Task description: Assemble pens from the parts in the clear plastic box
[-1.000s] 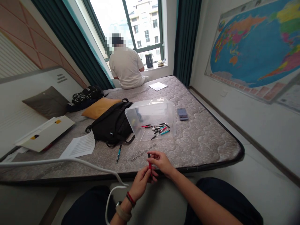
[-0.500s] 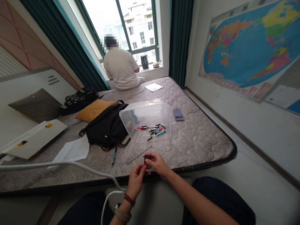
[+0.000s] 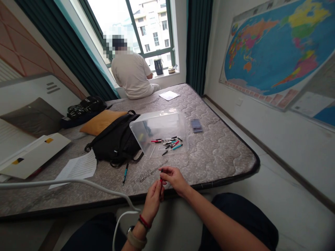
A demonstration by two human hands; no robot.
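A black and red pen stands roughly upright between my hands, just above the mattress's front edge. My left hand is closed around its lower part. At the upper part, my right hand pinches it between thumb and fingers. Beyond my hands a clear plastic bin lies on its side with its opening toward me. Several pens in black, red and teal are scattered in it. A teal and black pen lies by itself on the mattress, left of my hands.
On the mattress are a black backpack, a printed sheet, an orange cushion and a blue-grey pixelated item. A white tube crosses the left foreground. A person sits by the window, back turned.
My hands have shifted slightly along the pen, and the left fingers now wrap lower round it. The whole view has moved a little; the other things lie as before.
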